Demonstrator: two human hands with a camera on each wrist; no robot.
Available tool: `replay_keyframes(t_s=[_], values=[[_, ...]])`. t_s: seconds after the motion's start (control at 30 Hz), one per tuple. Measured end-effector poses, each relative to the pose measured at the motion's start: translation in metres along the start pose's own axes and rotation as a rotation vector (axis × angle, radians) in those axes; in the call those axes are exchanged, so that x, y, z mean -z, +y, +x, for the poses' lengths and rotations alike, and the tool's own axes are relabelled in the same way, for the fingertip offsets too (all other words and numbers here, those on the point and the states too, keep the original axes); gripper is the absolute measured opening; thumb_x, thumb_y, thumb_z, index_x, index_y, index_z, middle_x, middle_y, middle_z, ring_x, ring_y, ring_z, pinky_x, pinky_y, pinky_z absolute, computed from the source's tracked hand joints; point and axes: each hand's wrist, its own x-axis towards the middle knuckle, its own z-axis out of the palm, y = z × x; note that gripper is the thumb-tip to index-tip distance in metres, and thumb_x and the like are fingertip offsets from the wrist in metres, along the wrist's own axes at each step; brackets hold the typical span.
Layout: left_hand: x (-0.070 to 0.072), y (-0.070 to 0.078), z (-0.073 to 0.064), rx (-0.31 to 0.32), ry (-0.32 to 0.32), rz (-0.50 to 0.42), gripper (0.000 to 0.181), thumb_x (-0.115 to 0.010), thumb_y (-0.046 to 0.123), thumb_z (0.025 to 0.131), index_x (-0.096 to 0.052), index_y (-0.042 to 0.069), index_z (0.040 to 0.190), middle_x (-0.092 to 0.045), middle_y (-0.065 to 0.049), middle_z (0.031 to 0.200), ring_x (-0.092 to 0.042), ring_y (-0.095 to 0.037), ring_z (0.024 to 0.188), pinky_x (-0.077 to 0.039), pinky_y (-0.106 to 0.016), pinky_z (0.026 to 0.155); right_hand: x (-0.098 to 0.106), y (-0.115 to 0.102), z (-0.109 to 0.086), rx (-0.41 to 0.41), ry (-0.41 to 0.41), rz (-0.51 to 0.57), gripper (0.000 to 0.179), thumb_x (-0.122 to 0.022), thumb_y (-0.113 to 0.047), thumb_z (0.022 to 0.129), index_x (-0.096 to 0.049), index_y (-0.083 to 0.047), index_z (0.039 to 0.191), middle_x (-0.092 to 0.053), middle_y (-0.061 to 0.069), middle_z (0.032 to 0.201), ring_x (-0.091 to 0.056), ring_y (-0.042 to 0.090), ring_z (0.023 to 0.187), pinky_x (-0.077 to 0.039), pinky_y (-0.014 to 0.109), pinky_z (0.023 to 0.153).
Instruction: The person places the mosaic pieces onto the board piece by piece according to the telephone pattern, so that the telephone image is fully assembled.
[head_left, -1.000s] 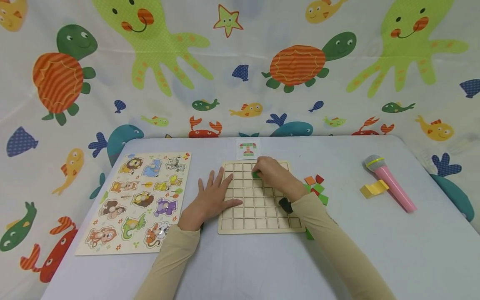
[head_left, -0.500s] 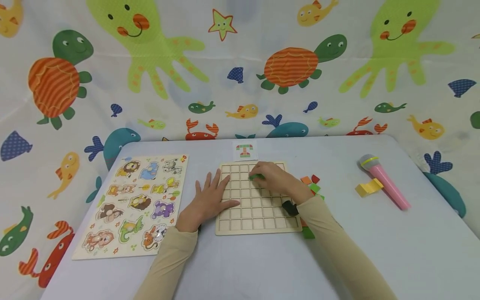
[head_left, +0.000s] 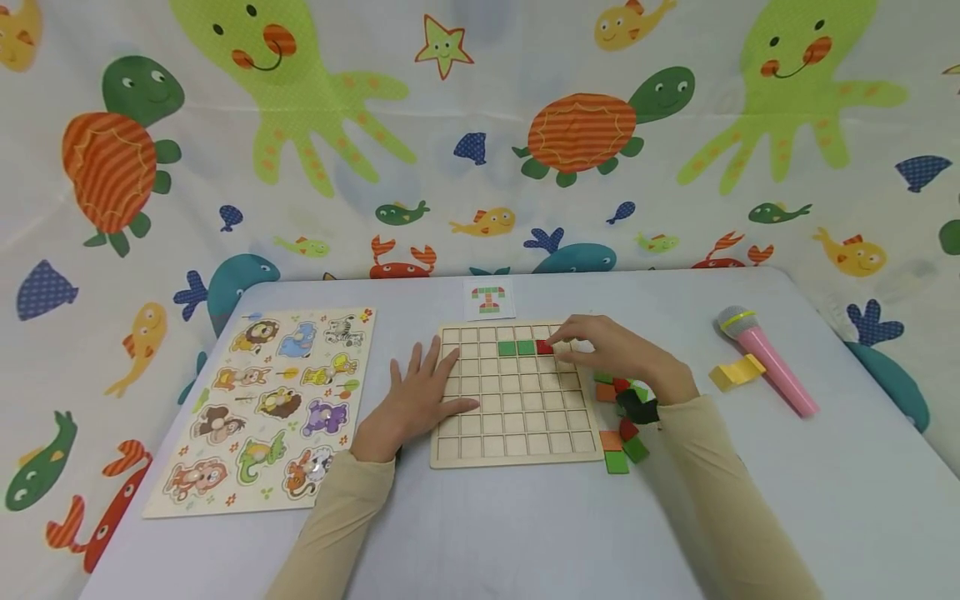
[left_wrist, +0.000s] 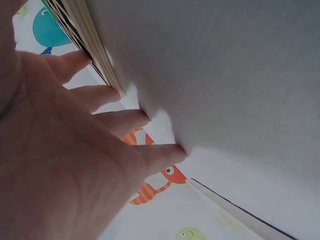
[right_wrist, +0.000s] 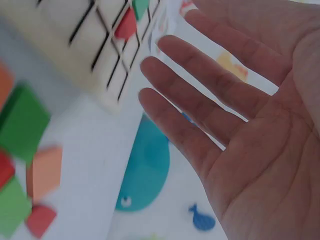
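A wooden grid board (head_left: pixel 517 425) lies on the table. Two green square tiles (head_left: pixel 516 348) and a red tile (head_left: pixel 545 347) with a rounded corner sit side by side in its second row. My right hand (head_left: pixel 611 346) is over the board's upper right, index fingertip right at the red tile. Its fingers (right_wrist: pixel 200 107) look straight and spread in the right wrist view. My left hand (head_left: pixel 416 396) rests along the board's left edge, fingers spread, thumb lying over the grid. Loose red, green and orange tiles (head_left: pixel 617 462) lie along the board's right side, partly behind my right wrist.
A card (head_left: pixel 490 297) with a red and green block pattern lies beyond the board. On the left is an animal puzzle board (head_left: pixel 285 408). A pink toy microphone (head_left: pixel 776 367) and a yellow folded piece (head_left: pixel 737 372) lie to the right. A printed cloth (head_left: pixel 337 233) hangs behind the table.
My right hand has let go of a green tile and moved right, uncovering the green and red tiles in the row. The left hand stays at the board's edge.
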Motion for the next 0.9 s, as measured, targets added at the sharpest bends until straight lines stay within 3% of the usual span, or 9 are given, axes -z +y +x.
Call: replay_keyframes(t_s=[0.4, 0.73, 0.9], values=[[0.001, 0.002, 0.0, 0.005, 0.001, 0.006, 0.09, -0.064, 0.052, 0.102, -0.024, 0.005, 0.166, 0.0, -0.025, 0.173, 0.005, -0.049, 0.158, 0.005, -0.075, 0.118, 0.024, 0.035, -0.035, -0.074, 0.027, 0.053, 0.029, -0.073, -0.008, 0.098, -0.072, 0.0, 0.126, -0.073, 0.012, 0.119, -0.063, 0.031, 0.109, -0.053, 0.056, 0.097], [0.002, 0.002, 0.0, 0.009, 0.005, -0.001, 0.089, -0.064, 0.052, 0.102, -0.024, 0.004, 0.166, -0.002, -0.025, 0.173, 0.004, -0.049, 0.158, 0.004, -0.075, 0.118, 0.024, 0.045, -0.046, -0.134, 0.009, 0.053, 0.03, -0.076, -0.003, 0.095, -0.074, 0.0, 0.125, -0.074, 0.008, 0.112, -0.063, 0.026, 0.101, -0.056, 0.047, 0.093], [0.002, 0.002, 0.001, 0.009, 0.003, -0.01, 0.09, -0.063, 0.053, 0.101, -0.024, 0.005, 0.166, -0.001, -0.025, 0.173, 0.005, -0.049, 0.158, 0.005, -0.075, 0.118, 0.022, 0.046, -0.052, -0.137, -0.019, 0.087, 0.029, -0.076, -0.002, 0.094, -0.073, 0.002, 0.124, -0.076, 0.009, 0.115, -0.068, 0.028, 0.105, -0.057, 0.05, 0.096]])
